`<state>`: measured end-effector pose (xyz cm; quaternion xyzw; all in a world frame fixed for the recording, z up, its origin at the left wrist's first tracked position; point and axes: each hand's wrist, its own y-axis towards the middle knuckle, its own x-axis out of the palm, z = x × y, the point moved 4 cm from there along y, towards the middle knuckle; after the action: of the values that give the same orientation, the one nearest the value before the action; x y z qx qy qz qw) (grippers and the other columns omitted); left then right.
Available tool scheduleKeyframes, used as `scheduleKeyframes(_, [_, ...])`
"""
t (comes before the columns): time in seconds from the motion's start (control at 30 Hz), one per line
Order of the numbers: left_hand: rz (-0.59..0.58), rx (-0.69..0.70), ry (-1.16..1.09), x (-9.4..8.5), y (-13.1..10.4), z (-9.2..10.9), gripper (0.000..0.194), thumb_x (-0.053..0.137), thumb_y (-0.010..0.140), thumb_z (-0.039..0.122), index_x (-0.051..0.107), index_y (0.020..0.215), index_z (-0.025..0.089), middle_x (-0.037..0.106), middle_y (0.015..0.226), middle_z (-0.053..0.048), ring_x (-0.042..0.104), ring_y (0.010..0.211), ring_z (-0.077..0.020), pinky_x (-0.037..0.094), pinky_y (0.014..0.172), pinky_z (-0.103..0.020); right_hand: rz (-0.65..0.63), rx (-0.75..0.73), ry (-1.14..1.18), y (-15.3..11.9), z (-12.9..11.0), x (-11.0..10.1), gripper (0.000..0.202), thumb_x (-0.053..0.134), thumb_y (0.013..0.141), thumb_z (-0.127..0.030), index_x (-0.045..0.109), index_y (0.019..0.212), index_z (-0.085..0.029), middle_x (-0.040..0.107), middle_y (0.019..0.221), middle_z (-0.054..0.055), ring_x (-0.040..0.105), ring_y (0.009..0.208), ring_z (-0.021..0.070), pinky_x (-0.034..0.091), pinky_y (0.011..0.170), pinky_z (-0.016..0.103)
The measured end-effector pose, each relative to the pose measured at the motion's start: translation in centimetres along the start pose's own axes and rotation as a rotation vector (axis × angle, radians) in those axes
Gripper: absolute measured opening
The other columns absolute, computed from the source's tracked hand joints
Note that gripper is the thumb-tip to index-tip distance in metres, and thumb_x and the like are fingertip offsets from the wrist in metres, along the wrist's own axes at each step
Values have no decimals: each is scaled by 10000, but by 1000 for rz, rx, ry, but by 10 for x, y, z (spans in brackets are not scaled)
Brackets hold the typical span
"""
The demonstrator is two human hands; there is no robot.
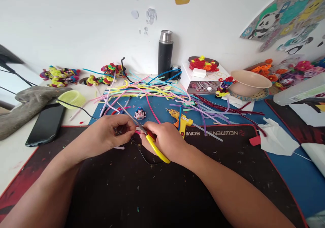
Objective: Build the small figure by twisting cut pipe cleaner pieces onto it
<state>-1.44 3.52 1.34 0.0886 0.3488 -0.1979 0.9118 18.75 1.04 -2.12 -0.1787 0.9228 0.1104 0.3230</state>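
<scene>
Tabletop: white, under the black mat.
Pipe cleaners: many colours, heaped beyond the mat.
Left hand: fingers pinched on a small pinkish piece, partly hidden, details too small to tell.
Right hand: fingers grasping the yellow-handled scissors.
Scissors: over the mat's far part, blades pointing past the left fingertips.
Glue gun: yellow, just beyond the right hand.
Doll head: beyond the hands, near the blades.

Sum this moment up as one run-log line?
right hand: gripping yellow-handled scissors | left hand: pinching at blades | glue gun: on table, untouched
</scene>
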Motion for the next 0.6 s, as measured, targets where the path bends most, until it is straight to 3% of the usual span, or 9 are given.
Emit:
scheduleKeyframes(0.1, [-67, 12, -53, 9, 2, 6, 176, 686, 915, 359, 770, 826, 233, 724, 729, 19, 605, 639, -150, 496, 586, -228, 16, 31, 61, 1, 3, 1, 157, 709, 965, -329, 675, 844, -236, 659, 692, -9, 505, 613, 147, 295, 622, 300])
scheduleKeyframes(0.23, [109, -45, -197, 17, 6, 10, 238, 703, 906, 434, 699, 785, 229, 706, 739, -4, 617, 682, -174, 514, 625, -261, 44, 97, 244, 4, 4, 0, 138, 718, 930, -295, 646, 830, -232, 667, 717, -23, 571, 655, 146, 364, 629, 272])
scheduleKeyframes(0.37, [135, -109, -300, 25, 9, 4, 307, 760, 904, 504, 700, 821, 214, 713, 780, -16, 628, 705, -180, 523, 644, -272, 32, 206, 468, 5, 3, -3, 124, 695, 934, -315, 641, 856, -236, 601, 649, -52, 584, 586, 137, 423, 593, 248])
scheduleKeyframes(0.6, [60, -147, -341, 14, 8, -9, 476, 788, 923, 670, 774, 886, 196, 748, 823, -36, 641, 726, -181, 534, 660, -267, -17, 290, 602, 3, 2, -8, 142, 708, 934, -332, 622, 869, -240, 524, 559, -95, 516, 435, 102, 393, 471, 213])
